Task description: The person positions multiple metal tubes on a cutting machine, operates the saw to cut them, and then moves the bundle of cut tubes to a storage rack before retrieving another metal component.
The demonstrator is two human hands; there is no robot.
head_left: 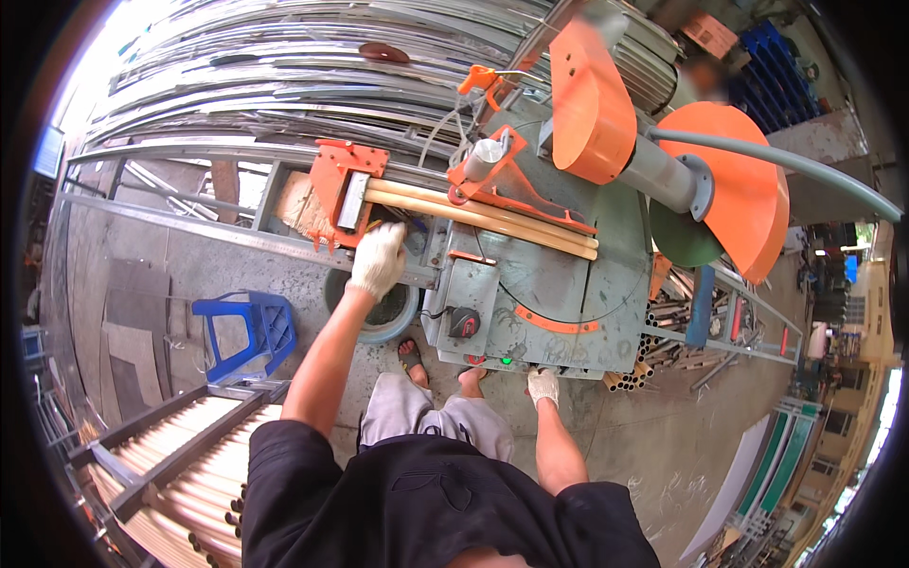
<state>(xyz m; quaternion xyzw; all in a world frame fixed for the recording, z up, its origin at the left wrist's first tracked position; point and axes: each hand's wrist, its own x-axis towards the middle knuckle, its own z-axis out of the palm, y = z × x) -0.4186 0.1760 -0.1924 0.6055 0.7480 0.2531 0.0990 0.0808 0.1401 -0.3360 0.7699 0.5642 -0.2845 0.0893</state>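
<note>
My left hand (381, 260), in a white work glove, is closed beside the left ends of a few tan tubes (492, 225). What its curled fingers grip, if anything, is hidden. Those tubes lie across the grey saw table (559, 298), between an orange end stop (346, 175) and the blade side. To their right, an orange guard (734, 185) partly covers a dark green disc (684, 232) of the cut-off saw. My right hand (543, 386), gloved too, is at the table's front edge beside the small control buttons (507, 360); its fingers cannot be made out.
A black tape measure (463, 322) rests on the table's left front. Below my left forearm stand a round tub (402, 322) and a blue plastic stool (248, 331). A rack (142, 492) of tan tubes is at lower left. Long metal bars (303, 76) pile up behind.
</note>
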